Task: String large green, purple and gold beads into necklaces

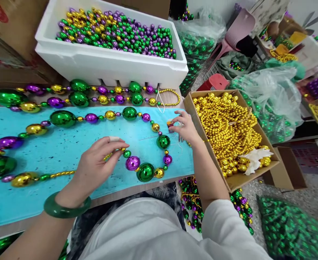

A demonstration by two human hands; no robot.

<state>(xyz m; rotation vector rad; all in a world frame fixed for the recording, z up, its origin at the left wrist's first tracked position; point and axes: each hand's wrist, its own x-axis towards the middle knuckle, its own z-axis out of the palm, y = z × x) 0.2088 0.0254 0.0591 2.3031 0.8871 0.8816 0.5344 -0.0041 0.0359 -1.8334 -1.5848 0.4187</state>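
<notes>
A long strand of green, purple and gold beads loops across a turquoise mat. My left hand, with a green bangle on the wrist, pinches the strand's small gold beads next to a little green bead. My right hand rests at the mat's right edge, fingers curled over a small red and yellow object that I cannot name. A second bead strand lies behind the mat.
A white foam box full of loose beads stands at the back. A cardboard box of gold bead strings sits on the right. Plastic bags of green beads and more strands lie on the floor.
</notes>
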